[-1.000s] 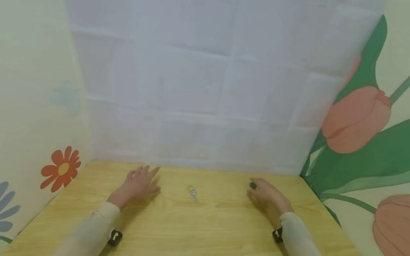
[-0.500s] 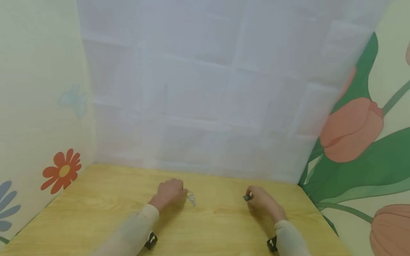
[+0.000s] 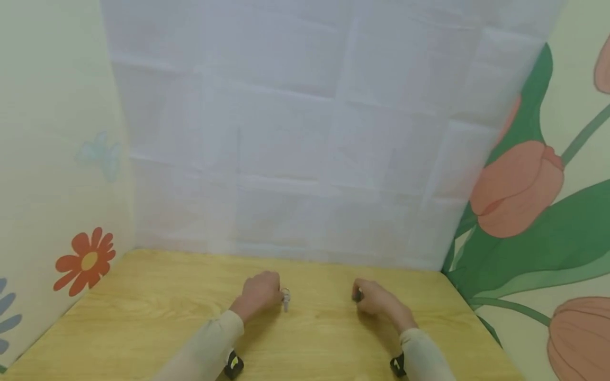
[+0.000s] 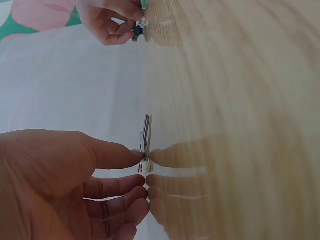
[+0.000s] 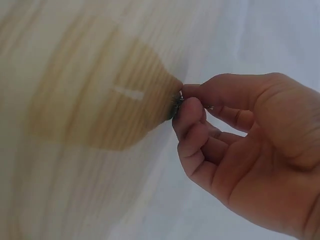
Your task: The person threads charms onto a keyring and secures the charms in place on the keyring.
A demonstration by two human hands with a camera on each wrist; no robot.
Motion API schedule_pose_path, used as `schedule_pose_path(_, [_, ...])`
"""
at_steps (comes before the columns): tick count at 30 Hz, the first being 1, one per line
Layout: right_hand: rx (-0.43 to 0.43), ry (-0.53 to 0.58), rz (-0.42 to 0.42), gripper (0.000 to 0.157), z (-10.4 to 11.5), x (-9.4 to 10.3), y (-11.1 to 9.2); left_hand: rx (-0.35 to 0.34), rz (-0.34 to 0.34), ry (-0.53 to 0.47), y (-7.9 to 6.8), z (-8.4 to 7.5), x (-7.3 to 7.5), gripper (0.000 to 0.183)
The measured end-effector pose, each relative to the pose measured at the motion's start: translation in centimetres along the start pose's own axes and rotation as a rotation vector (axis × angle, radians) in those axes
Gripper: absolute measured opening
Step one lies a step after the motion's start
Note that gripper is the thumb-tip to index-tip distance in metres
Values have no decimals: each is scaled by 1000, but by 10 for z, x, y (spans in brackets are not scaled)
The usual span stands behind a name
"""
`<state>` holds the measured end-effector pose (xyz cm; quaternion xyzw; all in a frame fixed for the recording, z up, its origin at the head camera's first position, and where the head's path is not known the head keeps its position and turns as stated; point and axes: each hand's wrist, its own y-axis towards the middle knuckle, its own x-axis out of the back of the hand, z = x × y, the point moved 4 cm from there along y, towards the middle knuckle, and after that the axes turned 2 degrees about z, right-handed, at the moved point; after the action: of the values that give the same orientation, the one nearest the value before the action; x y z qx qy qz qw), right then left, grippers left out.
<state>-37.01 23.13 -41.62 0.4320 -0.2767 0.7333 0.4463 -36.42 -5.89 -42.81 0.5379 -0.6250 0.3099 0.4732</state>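
A small silvery key (image 3: 286, 305) with a thin split ring lies on the wooden table, just right of my left hand (image 3: 259, 291). In the left wrist view my thumb tip touches the key (image 4: 147, 131) near its ring end. The bent fingers rest at the tabletop below it, with a gap between thumb and index finger. My right hand (image 3: 377, 297) pinches a small dark green trinket (image 5: 175, 107) between thumb and fingertips, close over the table. A shiny, clear or silvery bit shows beside the trinket (image 4: 138, 32) in the left wrist view; the fingers hide most of it.
The pale wooden table (image 3: 314, 344) runs back to a creased white sheet (image 3: 286, 132) hanging behind it. Painted walls with a red flower (image 3: 88, 261) and pink tulips (image 3: 519, 190) stand on either side.
My left hand has come right and down to the key, its fingers more bent, and the key has turned slightly. My right hand has shifted a little left with the trinket.
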Motion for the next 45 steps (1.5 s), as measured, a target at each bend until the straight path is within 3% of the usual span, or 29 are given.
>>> schedule_pose_path(7, [121,-39,9,22,15,-4,2,-65,-51,-100,1,-1,-7,41])
schedule_pose_path(11, [157,-51,-27,15,19,1,0,-71,-43,-140,4,-3,-11,41])
schedule_pose_path(16, [160,40,-72,14,22,11,-7,-68,6,-240,6,-3,-15,27])
schedule_pose_path(20, [157,80,-107,21,28,19,-10,-70,68,-421,5,2,-13,9])
schedule_pose_path(25, [141,87,-212,16,38,30,-10,-100,129,-536,11,5,-7,9])
schedule_pose_path(29, [182,62,-271,22,47,36,-9,-145,121,-597,14,5,3,9])
schedule_pose_path(33, [233,17,-326,26,58,42,-11,-188,72,-658,14,1,18,8])
schedule_pose_path(39, [227,-28,-427,15,69,51,-16,-241,-13,-655,11,-15,44,10])
schedule_pose_path(45, [272,87,-390,6,76,55,-19,-304,-85,-644,-1,-33,73,9])
